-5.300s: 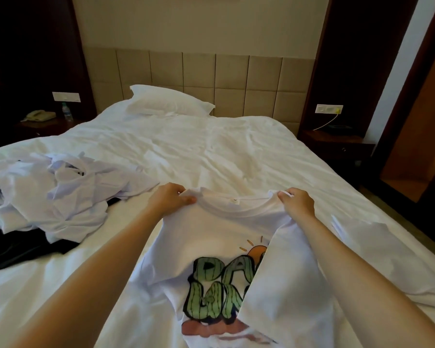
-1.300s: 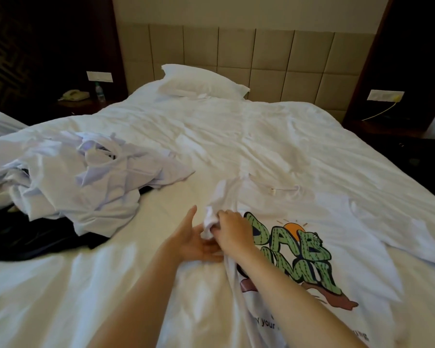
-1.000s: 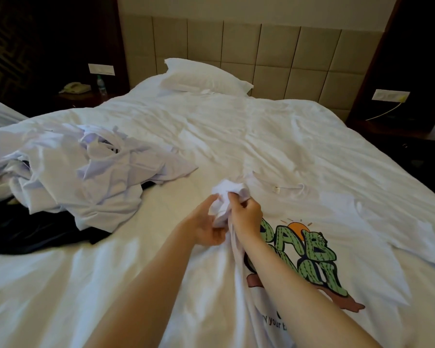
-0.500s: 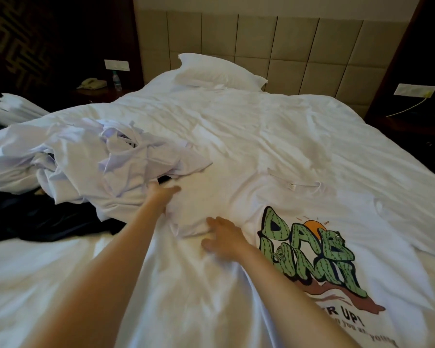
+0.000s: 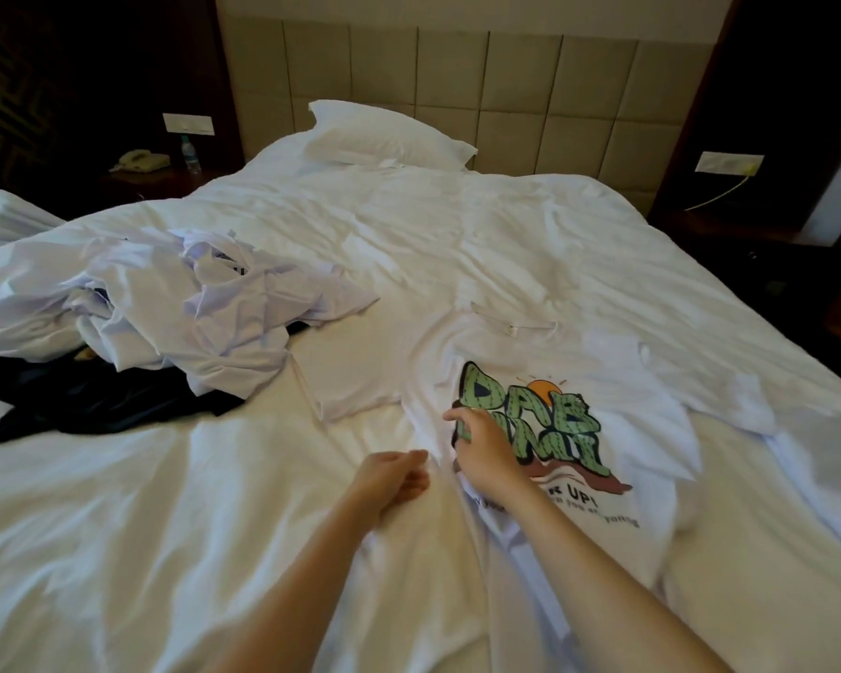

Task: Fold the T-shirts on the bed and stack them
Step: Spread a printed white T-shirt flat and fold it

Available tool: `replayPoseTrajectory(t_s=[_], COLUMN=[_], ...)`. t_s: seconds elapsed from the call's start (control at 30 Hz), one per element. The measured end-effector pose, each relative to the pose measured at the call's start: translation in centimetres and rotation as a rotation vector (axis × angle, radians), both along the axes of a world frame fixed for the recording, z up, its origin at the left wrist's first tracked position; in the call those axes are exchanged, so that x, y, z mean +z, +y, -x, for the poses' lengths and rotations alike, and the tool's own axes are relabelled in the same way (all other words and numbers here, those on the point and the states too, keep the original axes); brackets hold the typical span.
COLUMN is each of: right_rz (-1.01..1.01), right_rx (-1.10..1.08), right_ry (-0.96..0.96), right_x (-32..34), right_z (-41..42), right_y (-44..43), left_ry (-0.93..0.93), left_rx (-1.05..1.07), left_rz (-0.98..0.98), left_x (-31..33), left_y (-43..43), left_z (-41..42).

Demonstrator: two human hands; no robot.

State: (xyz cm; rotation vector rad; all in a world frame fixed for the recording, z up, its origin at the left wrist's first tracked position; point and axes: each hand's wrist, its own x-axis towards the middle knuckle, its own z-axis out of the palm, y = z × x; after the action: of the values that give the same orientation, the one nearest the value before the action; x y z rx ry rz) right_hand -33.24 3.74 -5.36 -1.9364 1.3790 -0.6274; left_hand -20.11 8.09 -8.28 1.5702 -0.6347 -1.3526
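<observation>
Both hands have drawn back from the spread left sleeve [image 5: 350, 376], which now lies flat, toward the body of the white T-shirt [image 5: 651, 415]. The left hand [image 5: 392, 478] rests at the shirt's left edge, fingers curled toward the thumb; whether cloth is pinched between them cannot be told. The right hand [image 5: 486, 454] lies on the green lettered print [image 5: 545, 420] with fingers bent, and its hold on the cloth is likewise unclear. The shirt lies face up on the bed [image 5: 457, 235], right of a heap of white T-shirts [image 5: 205, 313] over a dark garment [image 5: 93, 405]; a pillow [image 5: 384, 138] sits at the headboard.
</observation>
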Motion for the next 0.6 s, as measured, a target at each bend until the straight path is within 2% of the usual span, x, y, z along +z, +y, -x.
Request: replayPoseTrajectory(t_s=[0.17,0.3,0.37,0.43,0.6], right_rz=[0.067,0.142,0.061,-0.104,-0.342], right_rx=[-0.141,-0.401,-0.561,-0.682,-0.656], right_ry=[0.177,0.261,0.218,0.137,-0.205], right_x=[1.0,1.3,1.1,0.4,-1.6], right_z=[5.7,11.5,14.3,16.5,17.1], right_y=[1.4,2.8,3.6,4.6,7.9], left_ry=[-0.124,-0.299,-0.352,-0.339,-0.156], left_rx=[-0.181,-0.21,-0.196,-0.152,0.017], left_rz=[-0.058,-0.046,-0.035,-0.025,0.022], left_x=[0.8,0.3,0.2,0.3,0.8], left_y=[2.6,4.2,4.9,5.6,6.9], left_z=[4.1,6.3,7.3,7.9,8.5])
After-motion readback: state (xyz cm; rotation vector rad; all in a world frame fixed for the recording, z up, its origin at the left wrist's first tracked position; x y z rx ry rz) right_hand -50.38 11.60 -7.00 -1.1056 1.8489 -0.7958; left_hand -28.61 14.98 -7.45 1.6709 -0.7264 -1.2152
